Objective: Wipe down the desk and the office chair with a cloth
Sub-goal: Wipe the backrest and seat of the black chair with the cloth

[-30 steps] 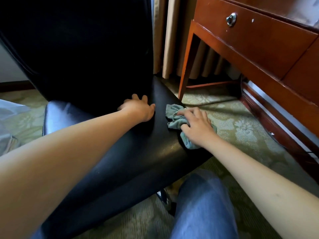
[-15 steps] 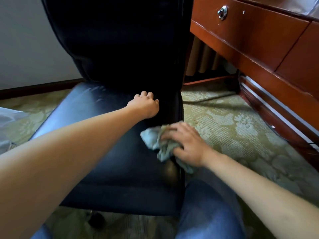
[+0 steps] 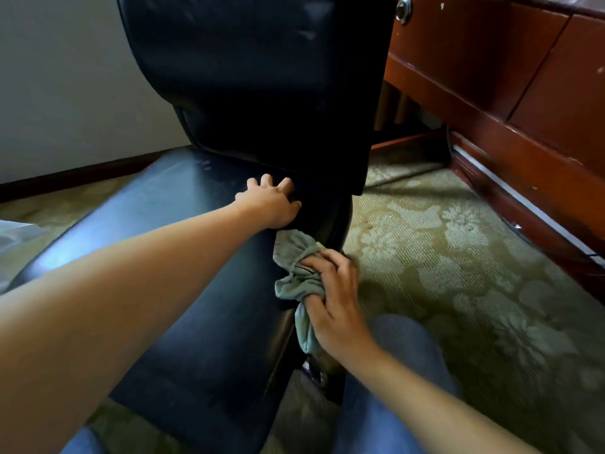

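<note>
Cloth (image 3: 296, 276) bunched in right hand (image 3: 334, 309), against chair seat (image 3: 196, 290) edge.

A pale, plain wall (image 3: 65, 77) is seen from nine to eleven o'clock, and a dark wooden baseboard (image 3: 82, 173) is fitted along its foot. The floor is covered by an olive-green carpet (image 3: 458, 257) on which a lighter flower pattern is woven; it is spread from three to five o'clock and is also glimpsed at nine o'clock. A metal strip (image 3: 523, 204) is fixed low along the reddish wooden furniture at three o'clock. Beige curtain folds (image 3: 391, 106) are glimpsed near one o'clock. A soft, bluish daylight is cast from the left.
</note>
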`<state>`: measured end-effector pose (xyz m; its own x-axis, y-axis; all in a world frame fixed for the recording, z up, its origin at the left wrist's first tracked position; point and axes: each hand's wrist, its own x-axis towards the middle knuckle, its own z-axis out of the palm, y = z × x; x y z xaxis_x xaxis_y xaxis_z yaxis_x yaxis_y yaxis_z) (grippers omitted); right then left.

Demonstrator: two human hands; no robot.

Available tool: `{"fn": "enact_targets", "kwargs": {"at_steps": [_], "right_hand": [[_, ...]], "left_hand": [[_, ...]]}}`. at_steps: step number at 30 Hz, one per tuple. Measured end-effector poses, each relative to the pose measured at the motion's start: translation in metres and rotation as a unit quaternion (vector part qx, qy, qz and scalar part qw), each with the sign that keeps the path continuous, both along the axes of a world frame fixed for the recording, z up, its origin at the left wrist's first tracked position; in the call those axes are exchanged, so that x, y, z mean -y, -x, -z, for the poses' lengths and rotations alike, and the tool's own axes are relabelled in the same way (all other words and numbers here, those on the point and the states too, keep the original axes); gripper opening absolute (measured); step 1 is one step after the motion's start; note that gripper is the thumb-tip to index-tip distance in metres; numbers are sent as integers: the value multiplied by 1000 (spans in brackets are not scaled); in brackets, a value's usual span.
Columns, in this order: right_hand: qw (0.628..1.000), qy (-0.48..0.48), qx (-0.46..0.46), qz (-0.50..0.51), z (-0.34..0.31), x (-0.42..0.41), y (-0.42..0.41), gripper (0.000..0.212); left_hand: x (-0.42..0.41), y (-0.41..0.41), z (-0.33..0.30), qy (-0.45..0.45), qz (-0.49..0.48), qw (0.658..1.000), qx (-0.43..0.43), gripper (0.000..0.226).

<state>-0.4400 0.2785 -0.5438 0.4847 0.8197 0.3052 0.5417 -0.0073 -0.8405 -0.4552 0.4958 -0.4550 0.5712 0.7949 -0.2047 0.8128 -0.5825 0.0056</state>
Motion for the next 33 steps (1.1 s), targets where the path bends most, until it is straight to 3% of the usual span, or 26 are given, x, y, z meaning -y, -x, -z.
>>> {"fn": "enact_targets", "kwargs": {"at_steps": [3, 6, 9, 16, 20, 29, 33], "right_hand": [[998, -32, -12, 58, 1, -31, -28, 45], [978, -21, -138, 157, -6, -66, -73, 51], [950, 8, -248, 189, -9, -86, -99, 49], [937, 31, -295, 182, -12, -120, -130, 48], [939, 40, -305, 154, -16, -130, -134, 41], [932, 98, -344, 58, -11, -43, -80, 39], [942, 128, -305, 57, -20, -47, -93, 39]], "left_hand": [[-2, -1, 2, 3, 5, 1000, -14, 51], [-6, 1, 0, 10, 7, 1000, -18, 54], [-6, 1, 2, 8, 13, 1000, -16, 53], [-16, 11, 2, 84, 31, 996, -18, 69], [-22, 11, 6, 49, 15, 998, -34, 73], [-34, -7, 6, 25, -54, 997, -50, 77], [-28, -12, 0, 38, -72, 996, -18, 71]]}}
